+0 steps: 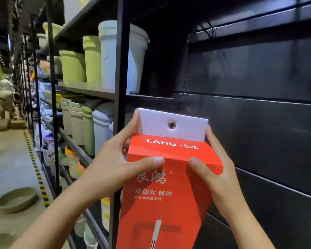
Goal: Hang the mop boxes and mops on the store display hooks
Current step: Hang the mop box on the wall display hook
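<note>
Before the dark panel (258, 126), my left hand (118, 159) and right hand (216, 169) pinch the upright box (165, 187) at its top corners, eyelet (171, 125) above my thumbs, an apparent hook (211, 31) higher, rightward.

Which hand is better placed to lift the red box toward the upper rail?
Probably the right hand: it grips the red box on the side nearer the wire hook above.
</note>
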A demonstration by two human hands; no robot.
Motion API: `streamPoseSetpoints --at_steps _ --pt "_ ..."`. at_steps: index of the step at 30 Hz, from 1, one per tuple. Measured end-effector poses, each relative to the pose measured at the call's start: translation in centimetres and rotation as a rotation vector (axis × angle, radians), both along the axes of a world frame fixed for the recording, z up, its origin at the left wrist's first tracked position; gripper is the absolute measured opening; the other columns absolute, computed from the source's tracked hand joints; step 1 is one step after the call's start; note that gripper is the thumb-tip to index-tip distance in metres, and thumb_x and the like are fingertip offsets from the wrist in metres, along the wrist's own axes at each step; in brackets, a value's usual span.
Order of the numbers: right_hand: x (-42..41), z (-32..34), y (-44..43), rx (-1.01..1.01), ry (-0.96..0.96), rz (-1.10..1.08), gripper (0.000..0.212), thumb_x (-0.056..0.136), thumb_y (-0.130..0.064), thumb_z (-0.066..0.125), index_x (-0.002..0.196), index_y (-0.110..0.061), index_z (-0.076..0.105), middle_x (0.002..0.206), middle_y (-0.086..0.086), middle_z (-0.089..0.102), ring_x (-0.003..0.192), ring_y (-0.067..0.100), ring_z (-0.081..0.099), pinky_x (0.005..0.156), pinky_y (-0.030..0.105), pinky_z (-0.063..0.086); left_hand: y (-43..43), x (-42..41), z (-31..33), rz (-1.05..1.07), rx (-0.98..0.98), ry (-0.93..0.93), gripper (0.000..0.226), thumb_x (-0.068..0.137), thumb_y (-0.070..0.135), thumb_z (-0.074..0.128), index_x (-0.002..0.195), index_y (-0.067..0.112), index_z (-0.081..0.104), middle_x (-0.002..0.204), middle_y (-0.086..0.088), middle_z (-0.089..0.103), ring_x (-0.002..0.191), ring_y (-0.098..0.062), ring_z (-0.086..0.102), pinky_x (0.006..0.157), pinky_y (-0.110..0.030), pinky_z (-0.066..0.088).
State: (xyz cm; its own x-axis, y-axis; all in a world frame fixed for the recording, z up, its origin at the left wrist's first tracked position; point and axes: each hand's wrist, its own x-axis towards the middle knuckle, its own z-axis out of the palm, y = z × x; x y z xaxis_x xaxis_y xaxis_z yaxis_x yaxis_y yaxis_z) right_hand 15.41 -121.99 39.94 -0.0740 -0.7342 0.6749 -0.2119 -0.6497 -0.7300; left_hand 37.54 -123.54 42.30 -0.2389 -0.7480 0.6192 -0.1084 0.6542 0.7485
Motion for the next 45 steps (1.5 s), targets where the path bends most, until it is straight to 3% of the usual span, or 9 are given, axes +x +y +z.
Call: streamPoseSetpoints --at_steps 3,10,15,21,25,33,36,41,45 --pt "1.1 3.2 -2.6 -0.06 0.081 -0.034 0.114 0.047 -0.083 0.072 0.146 -0.042 0.036 0.128 -0.03 0.059 0.117 -0.005 0.059 0.09 0.016 0.051 -3.3 1.2 2.8 -0.057 -0.048 0.035 0.102 0.051 0.056 0.077 0.137 0.063 0.024 0.102 0.035 0.067 0.092 0.008 0.067 0.07 -0.003 0.047" --pt "3.9 10.2 -7.5 -0.102 0.176 -0.158 0.093 0.053 -0.061 0.078 0.139 -0.046 0.046 0.114 -0.021 0.069 0.103 0.001 0.068 0.086 0.028 0.057 -11.1 3.2 9.1 -0.227 -0.132 0.122 0.081 0.066 0.03 0.087 0.122 0.059 0.036 0.089 0.035 0.069 0.082 0.007 0.069 0.063 -0.005 0.049" --pt "6.1 15.4 -9.7 -0.057 0.238 -0.263 0.067 0.061 -0.059 0.078 0.122 -0.039 0.061 0.105 -0.009 0.075 0.094 0.011 0.073 0.087 0.04 0.058 -15.7 4.4 13.2 -0.394 -0.157 0.118 0.051 0.067 0.028 0.082 0.079 0.072 0.059 0.09 0.014 0.076 0.08 -0.011 0.075 0.06 -0.015 0.055" --pt "6.9 21.1 -11.3 -0.09 0.299 -0.365 0.046 0.07 -0.054 0.078 0.112 -0.037 0.068 0.098 -0.013 0.076 0.09 0.007 0.073 0.083 0.031 0.054 -20.3 4.3 17.8 -0.506 -0.211 0.171 0.037 0.065 0.039 0.074 0.092 0.06 0.061 0.095 0.002 0.077 0.083 -0.02 0.075 0.064 -0.023 0.058" --pt "6.9 24.2 -12.6 -0.154 0.332 -0.446 0.052 0.063 -0.059 0.073 0.11 -0.036 0.069 0.096 -0.012 0.076 0.088 0.007 0.073 0.08 0.031 0.055 -22.5 3.5 20.6 -0.544 -0.297 0.17 0.045 0.064 0.042 0.079 0.106 0.051 0.063 0.097 0.0 0.077 0.086 -0.021 0.075 0.07 -0.028 0.058" --pt "5.0 28.9 -14.7 -0.335 0.455 -0.54 0.063 0.064 -0.068 0.075 0.117 -0.037 0.064 0.097 -0.014 0.075 0.088 0.004 0.072 0.079 0.03 0.057 -25.3 1.3 25.0 -0.582 -0.475 0.284 0.041 0.054 0.048 0.075 0.087 0.069 0.062 0.095 0.009 0.077 0.084 -0.013 0.075 0.065 -0.018 0.056" --pt "4.3 30.5 -15.2 -0.363 0.471 -0.533 0.065 0.065 -0.064 0.076 0.122 -0.038 0.061 0.096 -0.014 0.075 0.085 0.002 0.072 0.073 0.022 0.055 -26.1 0.5 26.3 -0.575 -0.523 0.279 0.051 0.06 0.046 0.075 0.109 0.054 0.063 0.098 0.001 0.076 0.084 -0.018 0.075 0.067 -0.023 0.057" --pt "3.4 32.7 -16.2 -0.41 0.484 -0.555 0.07 0.061 -0.068 0.071 0.123 -0.039 0.06 0.096 -0.015 0.075 0.086 0.0 0.072 0.071 0.02 0.056 -26.7 -0.4 28.1 -0.584 -0.546 0.305 0.041 0.062 0.043 0.075 0.097 0.061 0.064 0.096 0.004 0.076 0.084 -0.016 0.075 0.067 -0.023 0.057" --pt "2.6 34.0 -17.0 -0.413 0.472 -0.555 0.063 0.063 -0.068 0.071 0.118 -0.04 0.063 0.095 -0.013 0.075 0.086 0.002 0.072 0.074 0.023 0.055 -27.6 -1.3 29.3 -0.573 -0.515 0.314 0.054 0.064 0.043 0.077 0.117 0.043 0.063 0.1 -0.004 0.075 0.087 -0.023 0.074 0.073 -0.032 0.059"
